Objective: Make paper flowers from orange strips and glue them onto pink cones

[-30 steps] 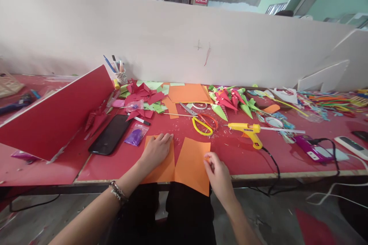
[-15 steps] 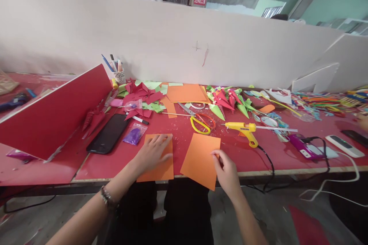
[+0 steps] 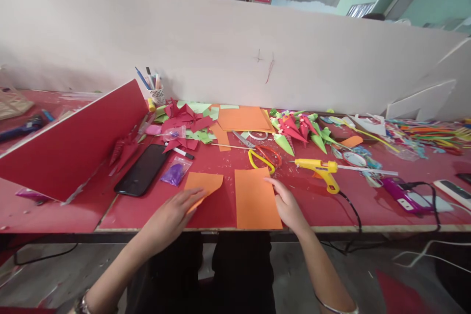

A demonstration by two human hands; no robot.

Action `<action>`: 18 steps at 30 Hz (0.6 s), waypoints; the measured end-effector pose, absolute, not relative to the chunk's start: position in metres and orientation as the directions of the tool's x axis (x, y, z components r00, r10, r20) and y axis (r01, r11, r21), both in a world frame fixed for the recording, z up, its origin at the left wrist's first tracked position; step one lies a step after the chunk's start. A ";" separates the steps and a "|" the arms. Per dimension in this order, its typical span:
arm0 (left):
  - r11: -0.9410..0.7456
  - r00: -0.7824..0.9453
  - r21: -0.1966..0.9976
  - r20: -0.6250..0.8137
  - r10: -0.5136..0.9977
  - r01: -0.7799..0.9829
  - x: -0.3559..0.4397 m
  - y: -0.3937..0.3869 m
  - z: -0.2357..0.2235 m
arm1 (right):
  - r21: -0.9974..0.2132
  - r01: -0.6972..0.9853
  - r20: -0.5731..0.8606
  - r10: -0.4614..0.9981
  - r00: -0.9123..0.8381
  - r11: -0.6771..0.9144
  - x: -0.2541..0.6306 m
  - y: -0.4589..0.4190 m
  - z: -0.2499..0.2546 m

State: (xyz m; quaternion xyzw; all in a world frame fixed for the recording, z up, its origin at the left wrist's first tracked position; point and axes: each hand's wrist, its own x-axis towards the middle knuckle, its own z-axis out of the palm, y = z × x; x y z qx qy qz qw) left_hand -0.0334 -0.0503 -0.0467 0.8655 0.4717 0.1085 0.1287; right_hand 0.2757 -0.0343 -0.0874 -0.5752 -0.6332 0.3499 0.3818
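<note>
Two orange paper sheets lie at the near edge of the red table [image 3: 324, 211]. My left hand [image 3: 172, 213] grips the near corner of the left sheet [image 3: 203, 182] and lifts it, fingers closed on the paper. My right hand [image 3: 289, 203] rests on the right edge of the right sheet [image 3: 254, 198], which lies flat and square to the table edge; its fingers are stretched out.
Beyond the sheets lie yellow-handled scissors [image 3: 262, 159], a yellow glue gun [image 3: 320, 169] with a black cord, a black phone [image 3: 142, 169], a purple bag [image 3: 175, 171], a tilted red board [image 3: 69, 142], a pen cup [image 3: 156, 93], paper cones [image 3: 298, 130] and scraps.
My right hand slid the right sheet onto the table and squared it. My left hand pulled back and lifted the left sheet's near part. The two sheets moved apart.
</note>
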 end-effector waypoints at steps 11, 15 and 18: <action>-0.444 0.199 0.369 0.542 0.816 0.817 0.021 0.036 0.010 | -0.628 0.706 0.197 0.944 -0.265 0.329 0.265 -0.047 -0.071; -0.553 0.481 0.079 0.403 0.778 0.829 0.036 0.076 -0.014 | -0.496 0.795 0.264 0.933 -0.246 0.350 0.261 -0.050 -0.070; -0.660 0.655 -0.047 0.196 0.730 0.749 0.039 0.091 -0.045 | -0.382 0.852 0.282 0.923 -0.261 0.357 0.257 -0.051 -0.068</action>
